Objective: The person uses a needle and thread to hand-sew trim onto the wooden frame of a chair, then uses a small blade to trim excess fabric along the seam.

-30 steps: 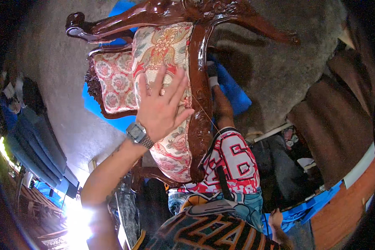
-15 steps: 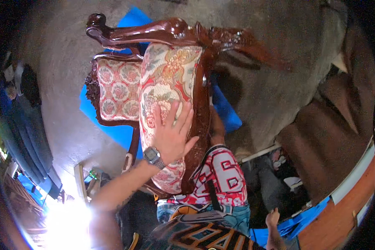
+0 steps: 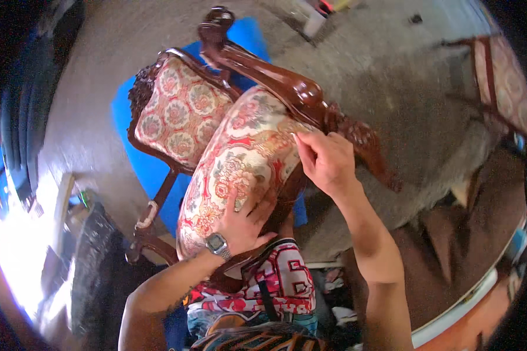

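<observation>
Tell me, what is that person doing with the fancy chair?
A person is working on a carved wooden chair tipped over on a blue mat. The left hand presses flat on the flowery cushion. The right hand pinches the cloth's edge beside the dark wood. Another chair stands farther off.

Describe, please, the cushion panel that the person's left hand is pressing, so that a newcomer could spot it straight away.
Start at the carved dark wooden chair lying over the blue mat. The left hand, wearing a watch, lies flat on its long padded floral panel. Unlike the squarer medallion-patterned cushion beside it, this one shows large red flowers on cream.
</observation>
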Available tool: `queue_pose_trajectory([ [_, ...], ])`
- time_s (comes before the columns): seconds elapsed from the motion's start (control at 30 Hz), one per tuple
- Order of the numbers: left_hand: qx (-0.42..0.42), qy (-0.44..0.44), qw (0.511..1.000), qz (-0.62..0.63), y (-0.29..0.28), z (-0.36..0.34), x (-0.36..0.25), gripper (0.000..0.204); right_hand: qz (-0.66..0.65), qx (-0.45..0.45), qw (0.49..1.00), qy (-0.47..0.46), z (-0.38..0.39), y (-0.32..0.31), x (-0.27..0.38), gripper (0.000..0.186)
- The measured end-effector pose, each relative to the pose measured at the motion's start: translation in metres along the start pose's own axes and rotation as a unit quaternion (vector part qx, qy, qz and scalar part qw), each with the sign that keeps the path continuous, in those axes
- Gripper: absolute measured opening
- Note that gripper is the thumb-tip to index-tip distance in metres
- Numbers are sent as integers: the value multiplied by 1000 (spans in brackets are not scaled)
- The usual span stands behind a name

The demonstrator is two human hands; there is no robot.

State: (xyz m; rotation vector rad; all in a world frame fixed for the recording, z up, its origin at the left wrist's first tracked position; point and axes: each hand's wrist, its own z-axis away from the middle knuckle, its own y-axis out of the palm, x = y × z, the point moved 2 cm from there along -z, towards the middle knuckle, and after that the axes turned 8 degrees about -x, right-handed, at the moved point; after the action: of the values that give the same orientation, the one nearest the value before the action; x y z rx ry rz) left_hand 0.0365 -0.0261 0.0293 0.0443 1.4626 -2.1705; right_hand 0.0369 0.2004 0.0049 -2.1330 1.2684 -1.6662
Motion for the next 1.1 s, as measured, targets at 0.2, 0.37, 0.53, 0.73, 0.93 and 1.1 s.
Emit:
queue_pose_trajectory([
  [0.2,-16,5,1000,-9,27,12,1,71,50,160,985,-46,11,33,-18,14],
  [0.37,-5,-16,999,29,23,24,-7,74,72,115,991,6,9,-12,-9,52],
  [0.53,-152,-23,988,10,32,32,-11,81,201,32,975,92,93,-70,-93,59],
  [0.73,-309,-389,868,-8,41,72,-20,97,105,32,958,266,126,-76,-112,59],
  [0.93,-393,-350,848,-61,44,70,-11,83,55,59,971,226,124,-69,-125,60],
  [1.1,-394,-365,840,-74,47,80,-10,84,-59,149,939,305,132,-59,-149,59],
])
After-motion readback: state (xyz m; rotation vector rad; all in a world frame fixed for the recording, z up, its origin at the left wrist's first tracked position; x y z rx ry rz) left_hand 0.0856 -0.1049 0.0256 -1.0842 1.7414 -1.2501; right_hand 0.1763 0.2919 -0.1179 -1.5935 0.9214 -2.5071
